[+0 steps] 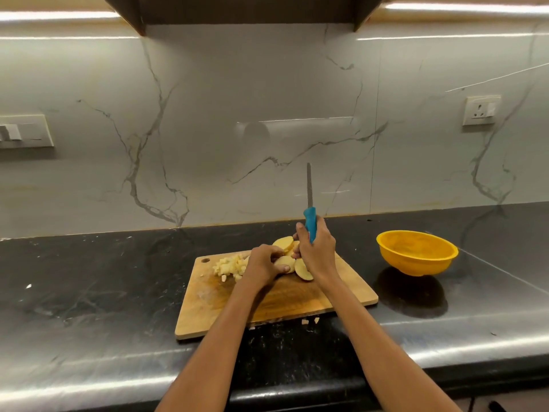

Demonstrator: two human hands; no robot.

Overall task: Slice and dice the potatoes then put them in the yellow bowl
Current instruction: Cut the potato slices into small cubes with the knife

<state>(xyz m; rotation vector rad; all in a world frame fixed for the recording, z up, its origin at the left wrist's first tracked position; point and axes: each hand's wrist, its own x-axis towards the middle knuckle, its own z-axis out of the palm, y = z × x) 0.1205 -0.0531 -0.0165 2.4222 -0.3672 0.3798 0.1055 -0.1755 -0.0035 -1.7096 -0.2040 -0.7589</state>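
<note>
Worktop point(89, 278): dark stone; front edge cut off by the frame bottom; open surface lay left of the board and between board and bowl.
Cutting board point(297, 298): wooden, set askew; near corner reached toward the worktop's front edge; its near half was bare.
Yellow bowl point(416, 254): stood right of the board, well apart from it; inside looked bare, though the near wall hid part of the floor.
Left hand point(263, 263): fingers curled onto the potato slices, partly hiding them.
Right hand point(316, 251): fingers wrapped around the knife handle; it hid the slices behind.
Potato slices point(303, 270): clustered mid-board; count could not be told.
Diced potato point(230, 266): heaped at the board's far left.
Knife point(310, 209): blue handle, blade pointing up.
Stray pieces point(310, 321): lay on the worktop just off the board's near edge.
</note>
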